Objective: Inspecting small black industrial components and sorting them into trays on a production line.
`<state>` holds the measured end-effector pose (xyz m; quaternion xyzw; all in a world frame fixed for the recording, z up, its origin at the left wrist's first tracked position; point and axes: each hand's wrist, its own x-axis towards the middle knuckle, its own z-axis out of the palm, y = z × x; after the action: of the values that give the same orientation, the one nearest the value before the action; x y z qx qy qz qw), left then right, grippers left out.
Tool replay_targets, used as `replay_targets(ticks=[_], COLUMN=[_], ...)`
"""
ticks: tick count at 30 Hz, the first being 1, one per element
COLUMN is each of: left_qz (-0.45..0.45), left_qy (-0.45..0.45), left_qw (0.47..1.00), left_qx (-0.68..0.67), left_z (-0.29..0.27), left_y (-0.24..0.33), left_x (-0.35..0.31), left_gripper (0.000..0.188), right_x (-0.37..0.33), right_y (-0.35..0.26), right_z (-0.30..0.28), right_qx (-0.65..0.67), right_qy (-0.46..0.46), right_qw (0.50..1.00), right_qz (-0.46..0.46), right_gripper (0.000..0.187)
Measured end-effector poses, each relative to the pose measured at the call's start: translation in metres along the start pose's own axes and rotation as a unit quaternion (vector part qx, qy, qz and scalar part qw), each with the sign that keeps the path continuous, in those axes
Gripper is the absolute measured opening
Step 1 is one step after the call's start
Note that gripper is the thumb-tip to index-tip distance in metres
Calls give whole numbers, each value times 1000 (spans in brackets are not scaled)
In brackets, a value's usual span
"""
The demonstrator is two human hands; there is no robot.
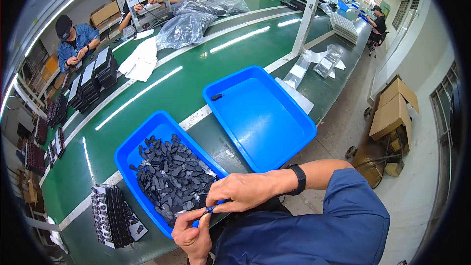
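Both hands meet at the near edge of the green table [162, 83], just over the front corner of a blue tray [128, 154] heaped with small dark grey parts [171, 176]. Left hand [193, 235] comes up from below, fingers curled shut around a small blue tool [202, 217], only its tip and a short length of shaft showing. Right hand [240, 191], black wristband [298, 179] on the wrist, reaches across from the right, thumb and forefinger pinched tight at the tool's tip; whether a grey part is caught between them cannot be told, too small. The two hands touch or nearly touch at that point. A second blue tray [294, 132] sits to the right and farther back, holding a single dark part [216, 96] near its far-left corner. Left of the heaped tray, a stack of black trays [115, 216] lies at the table's near edge. Across the table, clear bags of dark parts [184, 29]; another person in blue [73, 41] sits at the far left side.
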<state>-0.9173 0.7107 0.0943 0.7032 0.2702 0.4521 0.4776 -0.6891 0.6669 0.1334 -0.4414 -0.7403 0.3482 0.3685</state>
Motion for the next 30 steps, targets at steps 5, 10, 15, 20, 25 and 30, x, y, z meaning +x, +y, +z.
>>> replay_targets(ticks=[5, 10, 15, 20, 25, 30], left_qz=[6, -11, -34, -58, -71, -71], left_qy=[4, -7, -20, -17, -12, -6], left_qw=[1000, 1000, 999, 998, 997, 997], left_qx=[-4, 17, 9, 15, 5, -6], left_z=[2, -1, 0, -2, 0, 2], left_y=[-3, -6, -6, -9, -12, -14], left_x=[1, -2, 0, -5, -5, -7], left_gripper=[36, 37, 41, 43, 44, 35], right_x=[7, 29, 39, 40, 31, 18], right_y=[2, 82, 188, 203, 206, 197], right_z=[-28, -129, -170, -172, -179, -179], right_qx=[19, -249, -346, -355, -311, -303], right_qy=[-58, 61, 125, 135, 133, 126], right_qw=[998, 959, 911, 901, 922, 930], right_qz=[15, 119, 188, 212, 190, 167], right_gripper=[23, 19, 22, 24, 26, 24])
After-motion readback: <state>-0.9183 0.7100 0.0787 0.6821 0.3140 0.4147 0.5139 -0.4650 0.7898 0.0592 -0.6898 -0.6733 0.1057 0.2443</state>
